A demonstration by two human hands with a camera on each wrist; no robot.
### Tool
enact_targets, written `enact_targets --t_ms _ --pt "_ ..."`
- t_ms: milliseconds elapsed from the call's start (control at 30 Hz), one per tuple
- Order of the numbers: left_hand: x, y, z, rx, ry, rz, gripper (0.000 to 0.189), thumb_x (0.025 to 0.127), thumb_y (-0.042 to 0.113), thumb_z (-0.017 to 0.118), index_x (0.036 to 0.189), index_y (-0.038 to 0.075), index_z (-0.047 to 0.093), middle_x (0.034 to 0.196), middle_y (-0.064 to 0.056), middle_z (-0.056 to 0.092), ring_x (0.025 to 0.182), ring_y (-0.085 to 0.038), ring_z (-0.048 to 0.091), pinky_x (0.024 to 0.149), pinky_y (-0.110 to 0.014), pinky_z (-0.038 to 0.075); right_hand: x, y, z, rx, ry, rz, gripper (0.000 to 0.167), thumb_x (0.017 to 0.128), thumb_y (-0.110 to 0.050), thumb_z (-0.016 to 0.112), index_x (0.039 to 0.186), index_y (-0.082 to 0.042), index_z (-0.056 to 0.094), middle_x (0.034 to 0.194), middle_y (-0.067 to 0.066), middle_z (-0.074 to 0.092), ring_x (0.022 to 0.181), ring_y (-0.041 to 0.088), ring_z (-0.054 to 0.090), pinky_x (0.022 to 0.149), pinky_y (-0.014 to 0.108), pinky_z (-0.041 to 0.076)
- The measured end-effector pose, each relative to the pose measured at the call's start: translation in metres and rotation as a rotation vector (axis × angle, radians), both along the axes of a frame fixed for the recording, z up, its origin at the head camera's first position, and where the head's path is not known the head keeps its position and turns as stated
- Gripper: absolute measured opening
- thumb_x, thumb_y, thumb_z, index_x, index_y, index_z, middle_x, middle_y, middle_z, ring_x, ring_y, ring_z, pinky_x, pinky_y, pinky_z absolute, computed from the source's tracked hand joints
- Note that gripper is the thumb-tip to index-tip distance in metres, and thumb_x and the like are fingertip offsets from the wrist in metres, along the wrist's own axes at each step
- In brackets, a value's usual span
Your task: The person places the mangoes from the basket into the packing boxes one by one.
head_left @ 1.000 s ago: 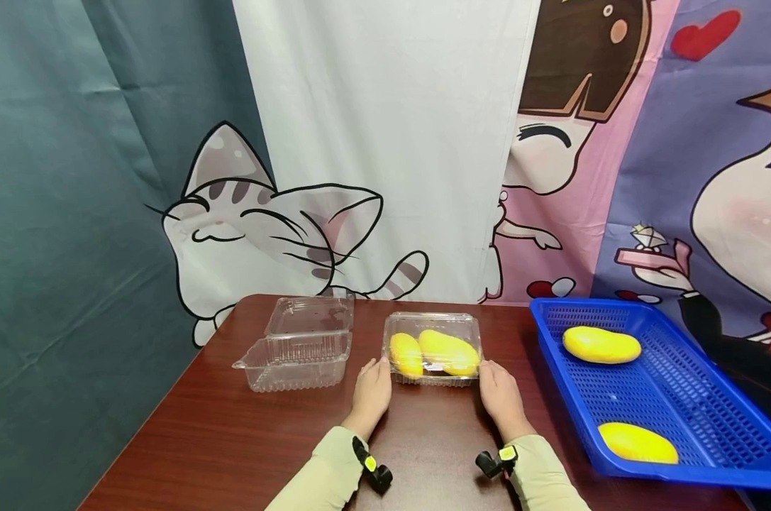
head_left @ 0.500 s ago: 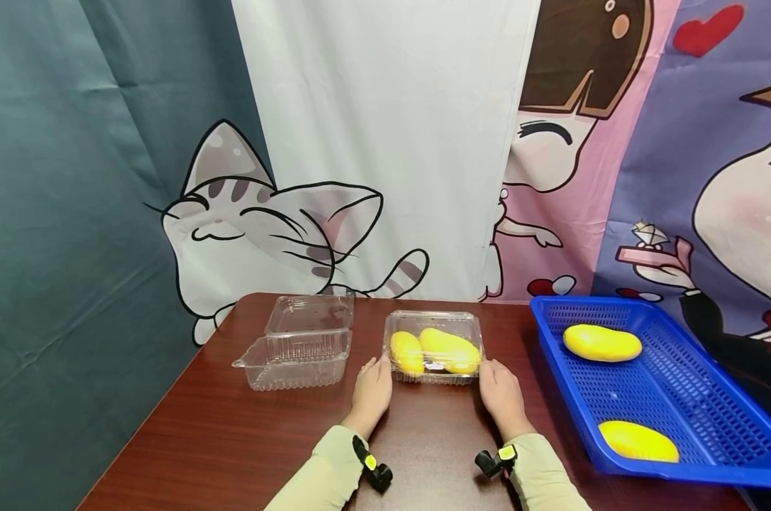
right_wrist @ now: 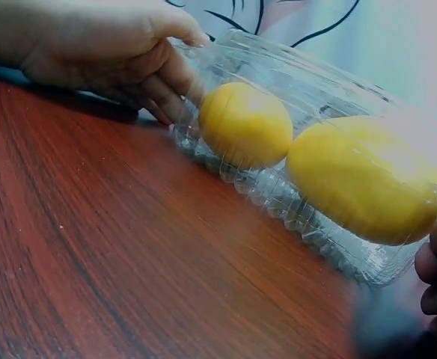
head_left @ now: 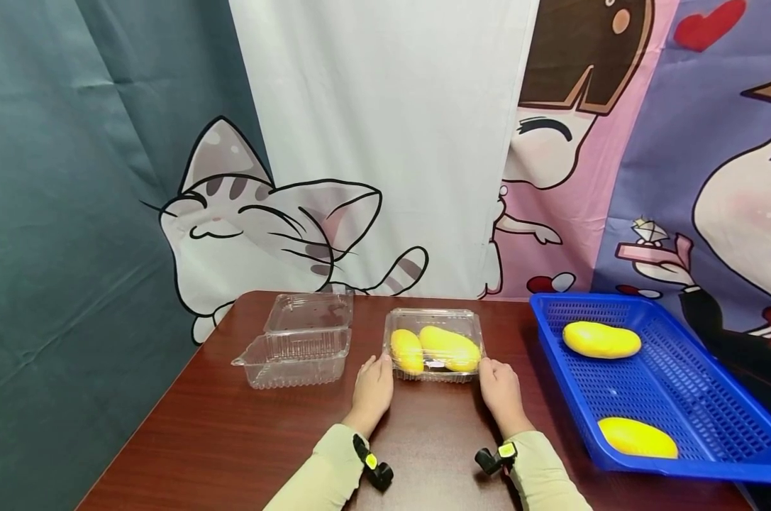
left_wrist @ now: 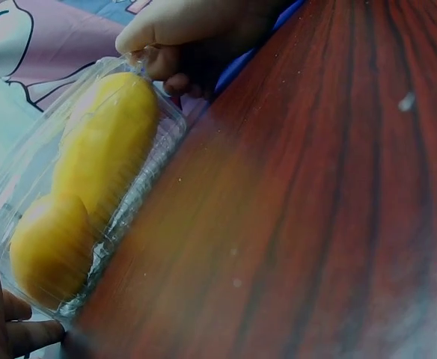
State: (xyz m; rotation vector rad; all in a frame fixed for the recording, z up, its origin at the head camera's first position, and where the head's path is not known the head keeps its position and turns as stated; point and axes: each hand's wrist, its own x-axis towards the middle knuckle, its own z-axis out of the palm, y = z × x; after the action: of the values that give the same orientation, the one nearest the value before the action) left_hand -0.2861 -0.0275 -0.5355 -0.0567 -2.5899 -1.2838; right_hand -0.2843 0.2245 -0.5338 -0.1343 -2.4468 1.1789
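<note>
A clear plastic clamshell box (head_left: 433,318) with its lid down stands on the table, holding two yellow mangoes (head_left: 450,348). My left hand (head_left: 372,389) grips its left front corner. In the right wrist view, the thumb of that left hand (right_wrist: 114,48) lies along the lid's edge and the fingers curl lower, at the side. The right front corner is held by my right hand (head_left: 503,389). Thumb and curled fingers of this right hand (left_wrist: 196,37) pinch the rim in the left wrist view. Through the clear lid both mangoes show, lying side by side.
Left of the box, a second clear clamshell (head_left: 296,358) stands with its lid raised. At the right is a blue plastic basket (head_left: 685,387) with two more mangoes, one far (head_left: 602,340) and one near (head_left: 638,437). A printed curtain (head_left: 385,142) hangs behind the brown table (head_left: 232,440).
</note>
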Motion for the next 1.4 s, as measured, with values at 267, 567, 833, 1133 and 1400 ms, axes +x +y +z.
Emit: enact_targets --t_ms 267,567,833,1133,1400 --pt "0.0015 0.0009 0.0017 0.006 -0.011 0.007 0.05 0.111 0.027 0.032 0.134 -0.005 0.062 0.136 -0.018 0.062 0.139 -0.038 0.045 0.118 -0.055 0.027 0.0 0.0018 0.0018 -0.231 -0.102 0.087 0.046 0.099 -0.023 0.047 0.054 -0.012 0.047 0.053 -0.002 0.043 0.054 0.016 0.04 0.053 0.028 0.032" --pt "-0.0012 0.0029 0.0009 0.014 -0.015 0.032 0.05 0.11 0.027 0.033 0.133 -0.004 0.064 0.137 -0.016 0.063 0.138 -0.038 0.046 0.118 -0.054 0.027 -0.0021 0.0008 0.0056 -0.326 -0.144 0.117 0.043 0.098 -0.02 0.046 0.057 -0.006 0.05 0.054 0.0 0.044 0.053 0.016 0.037 0.05 0.028 0.03" --pt "-0.0034 0.003 0.0007 0.021 -0.017 0.041 0.05 0.109 0.027 0.033 0.13 -0.003 0.066 0.133 -0.016 0.065 0.137 -0.037 0.047 0.118 -0.052 0.027 -0.0021 -0.0028 0.0013 -0.206 -0.089 0.017 0.047 0.097 -0.025 0.048 0.052 -0.013 0.046 0.05 0.0 0.042 0.05 0.019 0.038 0.05 0.029 0.031" --pt "-0.0054 0.0031 0.007 0.015 -0.017 0.045 0.047 0.108 0.024 0.035 0.129 -0.003 0.067 0.132 -0.016 0.066 0.137 -0.037 0.048 0.119 -0.057 0.023 -0.0039 -0.0016 0.006 -0.224 -0.088 0.034 0.046 0.095 -0.024 0.048 0.05 -0.013 0.046 0.047 -0.003 0.041 0.049 0.017 0.037 0.048 0.028 0.03" --pt "-0.0043 0.0045 0.0025 0.077 -0.017 0.046 0.048 0.109 0.028 0.035 0.142 0.001 0.057 0.141 -0.016 0.06 0.14 -0.039 0.043 0.119 -0.06 0.016 -0.0029 -0.0041 -0.0039 -0.119 -0.033 -0.031 0.045 0.103 -0.029 0.044 0.066 -0.007 0.056 0.064 0.008 0.056 0.066 0.027 0.053 0.062 0.036 0.042"
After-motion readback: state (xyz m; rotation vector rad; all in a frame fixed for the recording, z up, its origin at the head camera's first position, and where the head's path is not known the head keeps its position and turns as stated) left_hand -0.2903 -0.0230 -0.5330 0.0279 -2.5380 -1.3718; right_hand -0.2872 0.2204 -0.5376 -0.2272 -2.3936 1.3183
